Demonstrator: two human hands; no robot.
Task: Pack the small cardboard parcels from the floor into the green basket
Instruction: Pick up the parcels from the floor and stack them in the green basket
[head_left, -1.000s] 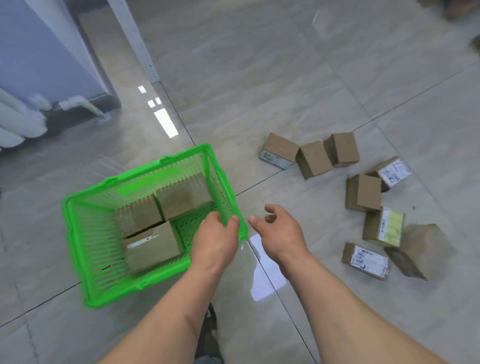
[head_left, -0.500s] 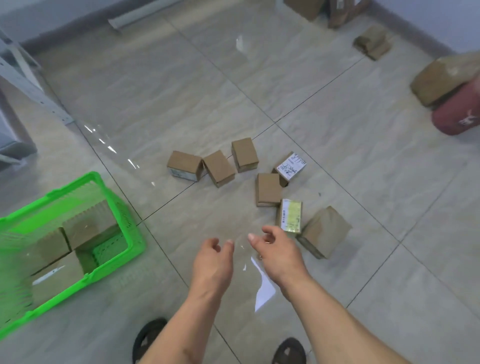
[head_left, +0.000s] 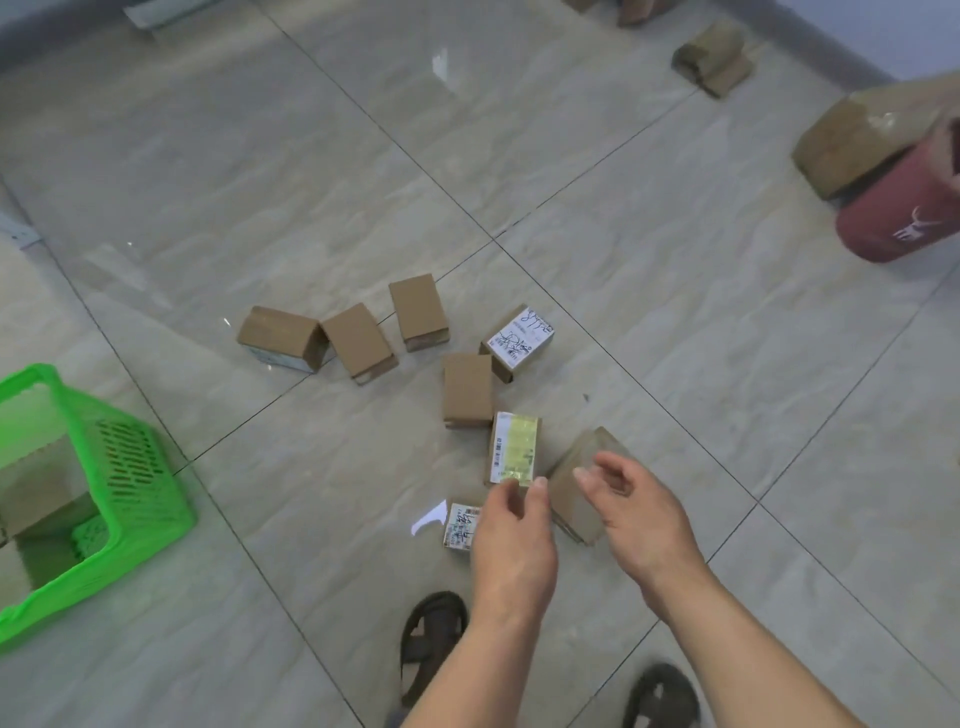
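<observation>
Bare hands hovering over floor parcels, nothing gripped: my left hand (head_left: 511, 540) is loosely curled above the yellow-label parcel (head_left: 514, 453), my right hand (head_left: 636, 512) is spreading over a plain brown parcel (head_left: 576, 480). Green basket (head_left: 130, 467) is sitting far left, part-filled. Five more parcels (head_left: 467, 389) are lying beyond.

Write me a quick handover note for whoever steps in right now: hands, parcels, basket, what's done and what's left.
Left hand: open, empty, reaching over the parcel with the yellow label.
Right hand: open, empty, over the bigger brown parcel.
Green basket: on the floor at left, some parcels already inside.
Left to pack: eight parcels on the floor, including a white-labelled one partly under the left hand and a row of plain boxes further out.
Next: probably grab the two nearest.
</observation>
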